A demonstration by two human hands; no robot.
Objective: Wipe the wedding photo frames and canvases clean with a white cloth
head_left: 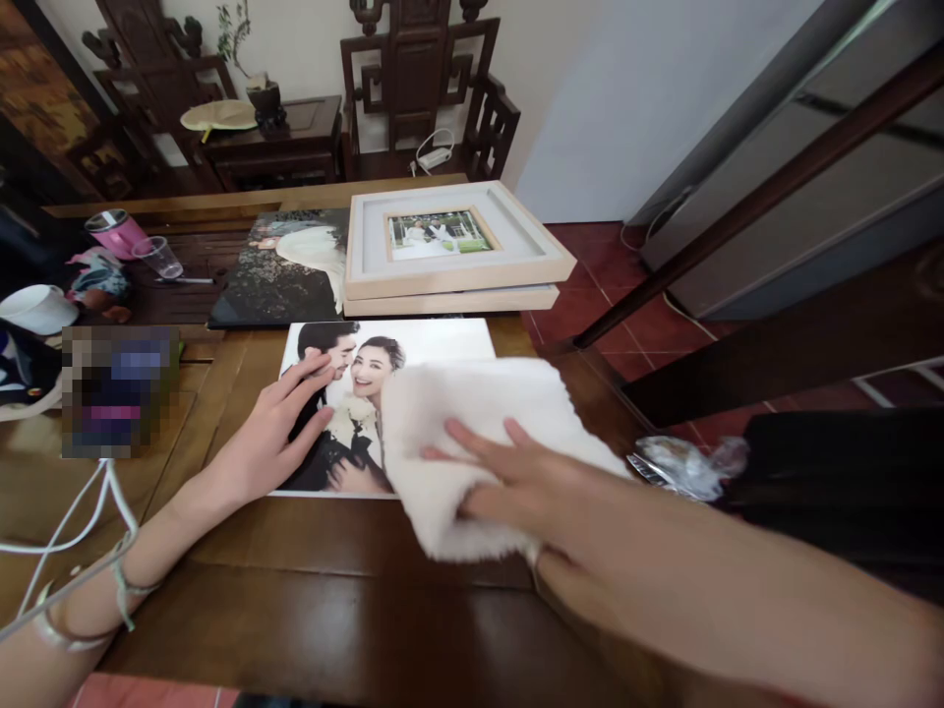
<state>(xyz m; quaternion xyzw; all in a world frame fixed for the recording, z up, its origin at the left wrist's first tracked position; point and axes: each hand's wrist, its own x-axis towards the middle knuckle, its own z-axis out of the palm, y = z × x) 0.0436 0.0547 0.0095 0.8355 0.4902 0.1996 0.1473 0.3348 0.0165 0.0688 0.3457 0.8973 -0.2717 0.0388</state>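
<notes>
A photo print panel (pixel 449 339) with a white background and a picture of a couple lies flat on the wooden table (pixel 354 600). My left hand (pixel 269 433) rests on its left side, fingers stretched out and holding nothing. Over the panel's right part spreads a fluffy white cloth (pixel 472 388), hiding that portion of the picture. My right hand (pixel 527 487) presses down on the cloth, with some fingers sunk into its folds. The cloth hangs past the panel's near and right edges.
Behind the panel stand stacked pale-wood picture frames (pixel 457 285) and a dark photo panel (pixel 295 275). Leftward are a pink mug (pixel 118 234), a clear plastic cup (pixel 162 258), a white bowl (pixel 38 308) and white cables (pixel 107 492). A clear plastic wrapper (pixel 685 467) lies at right.
</notes>
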